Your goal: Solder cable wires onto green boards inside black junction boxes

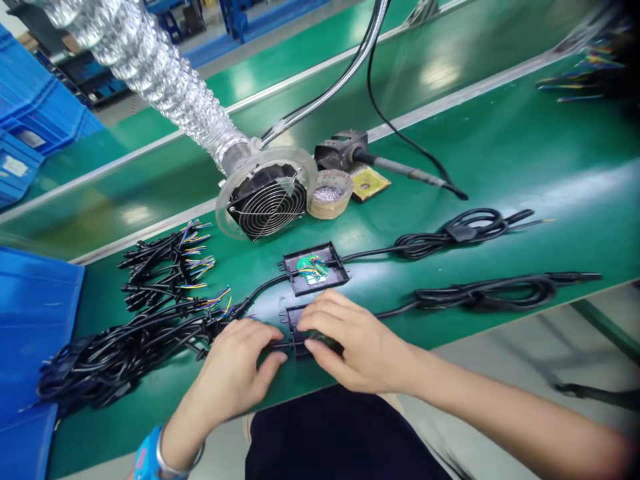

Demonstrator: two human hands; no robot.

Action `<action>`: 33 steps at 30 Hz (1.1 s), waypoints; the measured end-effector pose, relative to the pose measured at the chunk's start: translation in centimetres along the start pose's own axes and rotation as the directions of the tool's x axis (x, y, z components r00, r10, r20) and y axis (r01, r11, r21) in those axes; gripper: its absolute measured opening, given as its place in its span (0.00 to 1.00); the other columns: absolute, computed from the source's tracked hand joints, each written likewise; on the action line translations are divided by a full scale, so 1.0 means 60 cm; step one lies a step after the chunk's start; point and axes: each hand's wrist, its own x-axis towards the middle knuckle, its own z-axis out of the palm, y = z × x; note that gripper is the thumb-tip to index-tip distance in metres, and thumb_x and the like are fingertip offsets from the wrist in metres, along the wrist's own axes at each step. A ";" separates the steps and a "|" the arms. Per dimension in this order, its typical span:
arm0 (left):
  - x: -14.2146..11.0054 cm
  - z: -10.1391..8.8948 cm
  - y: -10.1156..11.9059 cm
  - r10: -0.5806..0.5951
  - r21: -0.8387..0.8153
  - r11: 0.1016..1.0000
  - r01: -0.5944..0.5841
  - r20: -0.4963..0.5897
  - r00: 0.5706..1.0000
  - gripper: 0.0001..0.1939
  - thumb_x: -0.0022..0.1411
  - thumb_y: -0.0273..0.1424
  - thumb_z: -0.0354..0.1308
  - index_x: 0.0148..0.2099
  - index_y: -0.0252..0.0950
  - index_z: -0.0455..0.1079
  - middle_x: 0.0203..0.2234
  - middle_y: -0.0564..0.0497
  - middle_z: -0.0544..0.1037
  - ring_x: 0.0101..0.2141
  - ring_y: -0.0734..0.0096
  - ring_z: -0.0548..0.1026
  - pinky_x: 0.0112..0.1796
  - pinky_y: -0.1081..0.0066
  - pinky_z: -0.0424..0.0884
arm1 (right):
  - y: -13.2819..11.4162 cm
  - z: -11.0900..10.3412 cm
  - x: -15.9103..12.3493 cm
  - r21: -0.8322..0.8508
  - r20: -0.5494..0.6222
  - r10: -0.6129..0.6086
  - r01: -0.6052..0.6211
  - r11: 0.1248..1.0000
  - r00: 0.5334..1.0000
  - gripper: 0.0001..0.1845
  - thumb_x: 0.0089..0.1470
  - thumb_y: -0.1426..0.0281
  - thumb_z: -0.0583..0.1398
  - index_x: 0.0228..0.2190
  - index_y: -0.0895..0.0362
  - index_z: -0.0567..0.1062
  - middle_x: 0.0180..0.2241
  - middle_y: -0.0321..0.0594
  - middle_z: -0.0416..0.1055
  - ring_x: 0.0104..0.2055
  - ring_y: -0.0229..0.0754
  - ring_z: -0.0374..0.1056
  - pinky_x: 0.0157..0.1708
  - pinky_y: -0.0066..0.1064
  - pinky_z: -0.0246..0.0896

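Observation:
My left hand (235, 367) is closed around a black cable (279, 345) where it enters the left side of the nearer black plastic box (295, 313). Over that box, the fingers and thumb of my right hand (350, 340) close on a dark green circuit board (325, 339), mostly hidden under them. From the box's right side another black cable (397, 311) leads to a tied coil (480, 293). Just behind lies a second open box (295, 287), holding a green circuit board (313, 268) with coloured wires; cables leave both its ends.
Several black cables with bare coloured wire ends (165, 320) lie at left, beside a blue bin (35, 320). Behind the boxes stand a fume fan (270, 200) on a foil duct (165, 87), a small tub (330, 197), a yellow sponge (370, 183) and a soldering iron (405, 168) in its holder.

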 end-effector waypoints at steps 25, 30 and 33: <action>0.056 0.043 0.042 -0.275 0.501 0.850 0.160 0.163 0.947 0.11 0.62 0.22 0.44 0.33 0.36 0.66 0.20 0.45 0.74 0.23 0.58 0.76 0.22 0.67 0.63 | 0.009 0.040 0.012 -0.339 0.148 0.022 0.030 0.940 0.989 0.08 0.52 0.77 0.60 0.23 0.57 0.69 0.23 0.35 0.64 0.30 0.40 0.51 0.29 0.36 0.40; 0.039 0.046 0.037 -0.204 0.454 0.878 0.151 0.069 0.977 0.13 0.67 0.26 0.42 0.33 0.37 0.65 0.21 0.49 0.73 0.23 0.60 0.75 0.24 0.65 0.67 | 0.011 0.034 0.003 -0.344 0.114 0.070 -0.026 0.939 0.991 0.09 0.56 0.76 0.59 0.24 0.57 0.72 0.25 0.37 0.66 0.31 0.41 0.52 0.31 0.35 0.43; 0.020 0.041 0.027 -0.136 0.340 0.927 0.159 -0.091 0.987 0.09 0.69 0.29 0.45 0.40 0.35 0.67 0.29 0.47 0.76 0.30 0.61 0.76 0.30 0.64 0.71 | -0.004 0.027 -0.011 -0.353 0.021 0.087 -0.074 0.933 0.996 0.10 0.61 0.74 0.56 0.32 0.59 0.77 0.30 0.40 0.70 0.35 0.43 0.56 0.35 0.36 0.49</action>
